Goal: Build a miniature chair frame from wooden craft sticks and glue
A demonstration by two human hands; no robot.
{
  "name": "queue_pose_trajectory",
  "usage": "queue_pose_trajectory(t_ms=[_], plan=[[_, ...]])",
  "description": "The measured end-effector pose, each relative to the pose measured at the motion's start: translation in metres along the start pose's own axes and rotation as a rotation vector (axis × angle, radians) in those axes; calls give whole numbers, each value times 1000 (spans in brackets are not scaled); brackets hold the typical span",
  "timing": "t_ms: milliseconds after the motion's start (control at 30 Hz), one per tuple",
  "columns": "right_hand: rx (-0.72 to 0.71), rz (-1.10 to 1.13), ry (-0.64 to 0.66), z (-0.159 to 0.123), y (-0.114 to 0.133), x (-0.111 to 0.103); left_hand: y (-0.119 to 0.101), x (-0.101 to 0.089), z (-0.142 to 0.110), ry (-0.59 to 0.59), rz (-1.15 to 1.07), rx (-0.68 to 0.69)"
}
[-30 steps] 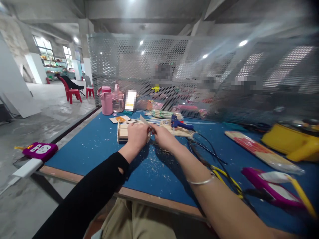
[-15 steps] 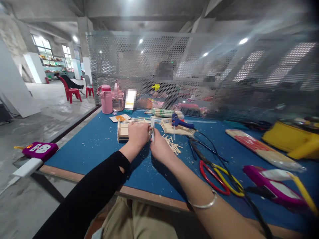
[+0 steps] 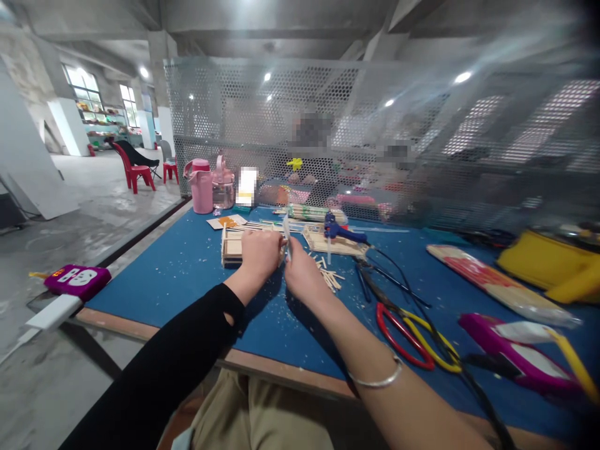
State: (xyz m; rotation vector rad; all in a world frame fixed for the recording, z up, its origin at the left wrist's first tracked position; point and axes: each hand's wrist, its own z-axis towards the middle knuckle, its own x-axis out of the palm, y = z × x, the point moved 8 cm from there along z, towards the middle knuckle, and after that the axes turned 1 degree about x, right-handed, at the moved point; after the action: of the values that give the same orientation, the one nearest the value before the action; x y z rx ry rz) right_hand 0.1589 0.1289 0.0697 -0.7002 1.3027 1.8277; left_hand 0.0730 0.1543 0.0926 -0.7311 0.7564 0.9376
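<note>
My left hand (image 3: 261, 252) is closed over the right end of a small wooden frame built of craft sticks (image 3: 231, 249), whose left end shows beyond the knuckles. Pressed close beside it, my right hand (image 3: 302, 270) is closed on a thin whitish strip (image 3: 287, 230) that stands up on edge. The fingertips of both hands meet at the strip, and what lies between them is hidden. Just right of my right hand is a pile of short wooden sticks (image 3: 330, 275). Behind that pile lies a flat wooden stick panel (image 3: 315, 240), with a blue glue gun (image 3: 344, 233) over it.
Pliers with red and yellow handles (image 3: 405, 334) and a purple power strip (image 3: 515, 353) lie at the right. A bag of craft sticks (image 3: 501, 284) is farther back. Pink bottles (image 3: 202, 187) stand at the back left, before a perforated metal screen (image 3: 234, 112).
The whitish strip tilts slightly more to the left, and my right hand has shifted a little. My left hand keeps its place at the frame. The view has moved slightly.
</note>
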Motion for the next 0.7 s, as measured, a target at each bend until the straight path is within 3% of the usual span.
queue_pose_trajectory(t_ms=[133,300,433,600,700], plan=[[10,-36,24,1,-7,3,0,-1,0,-3,-2,-2],[-28,-18,-40,2,-3,-3,0,-3,-1,-9,7,-2],[41,-64,66,7,-14,1,0,-4,-1,-17,2,-4],[-173,35,10,19,-12,-6,0,-3,-1,-19,12,-7],[-202,59,52,25,-18,-2,0,-3,-1,-17,6,-5]])
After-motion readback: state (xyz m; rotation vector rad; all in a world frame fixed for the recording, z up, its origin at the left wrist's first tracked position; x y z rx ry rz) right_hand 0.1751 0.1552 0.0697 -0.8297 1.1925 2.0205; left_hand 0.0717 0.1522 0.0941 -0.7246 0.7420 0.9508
